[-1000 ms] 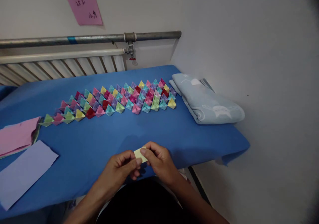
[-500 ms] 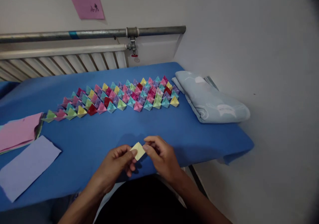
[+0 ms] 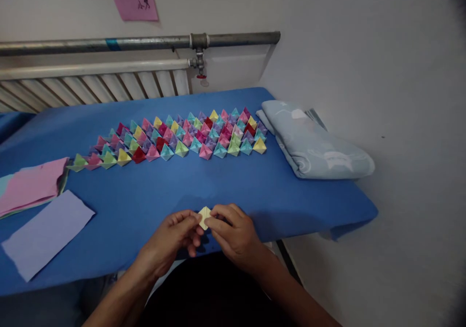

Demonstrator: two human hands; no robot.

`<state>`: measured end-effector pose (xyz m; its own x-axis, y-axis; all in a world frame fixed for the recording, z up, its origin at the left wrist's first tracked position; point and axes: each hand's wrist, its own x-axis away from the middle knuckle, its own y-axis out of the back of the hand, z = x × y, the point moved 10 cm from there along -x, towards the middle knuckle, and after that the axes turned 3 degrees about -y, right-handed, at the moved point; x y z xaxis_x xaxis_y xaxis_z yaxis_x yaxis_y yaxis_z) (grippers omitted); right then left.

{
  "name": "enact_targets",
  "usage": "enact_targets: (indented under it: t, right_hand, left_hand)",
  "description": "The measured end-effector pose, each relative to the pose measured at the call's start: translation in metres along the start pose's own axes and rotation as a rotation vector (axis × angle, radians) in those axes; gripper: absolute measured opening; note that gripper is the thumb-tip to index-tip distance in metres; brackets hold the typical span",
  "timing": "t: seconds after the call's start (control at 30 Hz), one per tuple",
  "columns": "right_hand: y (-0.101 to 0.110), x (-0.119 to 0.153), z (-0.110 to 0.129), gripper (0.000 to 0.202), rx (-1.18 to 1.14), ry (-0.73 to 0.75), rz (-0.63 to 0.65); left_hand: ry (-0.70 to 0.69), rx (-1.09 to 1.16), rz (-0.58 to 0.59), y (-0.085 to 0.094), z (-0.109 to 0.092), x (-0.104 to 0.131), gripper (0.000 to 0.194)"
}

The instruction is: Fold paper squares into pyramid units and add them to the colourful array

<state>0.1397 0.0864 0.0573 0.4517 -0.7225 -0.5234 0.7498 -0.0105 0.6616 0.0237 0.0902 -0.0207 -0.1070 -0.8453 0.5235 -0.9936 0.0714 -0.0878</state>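
Note:
A small pale yellow folded paper (image 3: 205, 217) is held up between my two hands, near the front edge of the blue-covered surface. My left hand (image 3: 179, 231) pinches its left corner between thumb and fingers. On the right side, my right hand (image 3: 233, 230) has its thumb and fingertips closed on the paper and covers part of it. Beyond the hands, several rows of colourful folded paper boats (image 3: 181, 148) stand close together on the blue cloth (image 3: 145, 191).
At the left lie a purple sheet (image 3: 47, 235) and a stack of pink and other coloured papers (image 3: 32, 185). A folded light blue blanket (image 3: 316, 145) rests at the right by the wall. Behind are a radiator (image 3: 109, 87) and a metal pipe (image 3: 145, 42).
My right hand has moved left onto the yellow paper, with its thumb now over the paper's front. The view has shifted slightly.

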Motion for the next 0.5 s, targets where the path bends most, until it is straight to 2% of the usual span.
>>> enact_targets:
  t: [0.03,0.1,0.17,0.23,0.3,0.4,0.5]
  right_hand:
    - [-0.002,0.0,0.0,0.022,0.017,-0.006,0.022]
    - [-0.006,0.001,-0.001,0.021,0.054,-0.014,0.073]
    - [-0.012,0.003,-0.002,0.02,0.085,-0.017,0.133]
    - [-0.016,0.008,-0.004,0.019,0.11,-0.018,0.185]
    - [-0.018,0.012,-0.005,0.018,0.127,-0.021,0.218]
    - [-0.018,0.016,-0.006,0.02,0.153,-0.019,0.231]
    - [-0.018,0.018,-0.007,0.02,0.166,-0.038,0.235]
  left_hand:
    - [-0.074,-0.117,-0.065,0.009,-0.006,0.001,0.03]
    - [-0.314,-0.395,-0.213,0.025,-0.029,0.008,0.022]
    - [-0.596,-0.656,-0.269,0.022,-0.049,0.022,0.015]
    - [-0.813,-0.864,-0.185,0.005,-0.054,0.032,0.018]
    - [-0.943,-1.024,-0.1,-0.01,-0.048,0.037,0.021]
    - [-1.066,-1.166,-0.074,-0.02,-0.042,0.039,0.022]
    - [-1.114,-1.217,-0.05,-0.025,-0.042,0.039,0.021]
